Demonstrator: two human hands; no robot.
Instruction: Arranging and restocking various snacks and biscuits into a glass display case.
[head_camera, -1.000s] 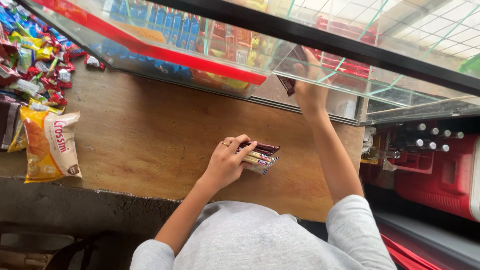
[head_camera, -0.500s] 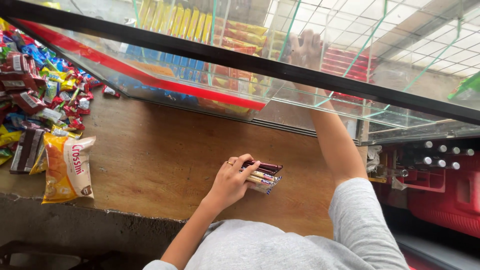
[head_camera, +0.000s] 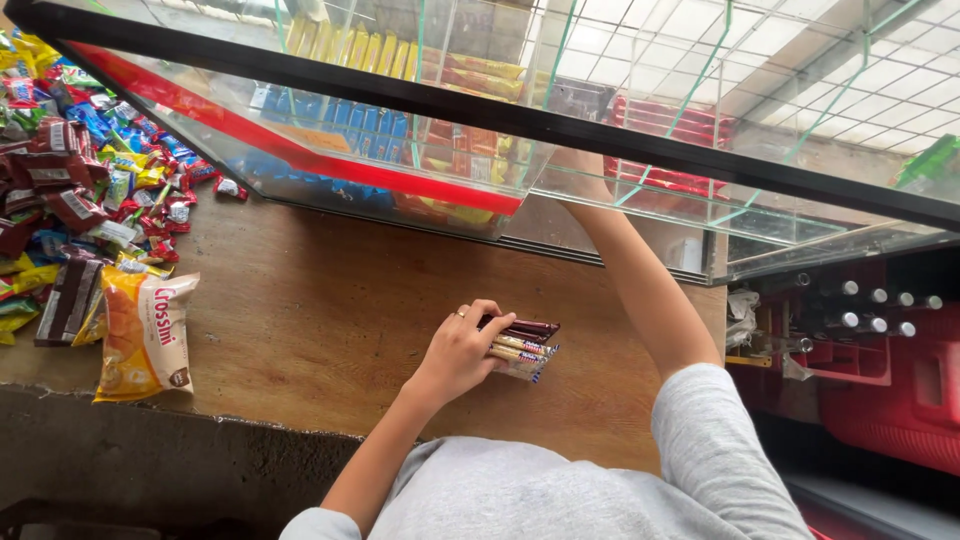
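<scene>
Resting on the wooden counter (head_camera: 300, 310), a small stack of candy bars (head_camera: 522, 347) is gripped by the left hand (head_camera: 462, 350), whose fingers (head_camera: 490, 312) are curled narrowly over its near end. The right hand (head_camera: 578, 172) is reached up into the glass display case (head_camera: 640, 215), past the fingertips of the left; its fingers are blurred behind the glass and black frame, so their spread cannot be told. Inside the case, rows of yellow, blue and red packets are seen in separate compartments. Bare counter is left on the thumb side of the left hand, up to a snack bag (head_camera: 145, 335) and a heap of sweets (head_camera: 80, 190). Beyond the counter's right edge, a red bottle crate (head_camera: 880, 400) is seen.
</scene>
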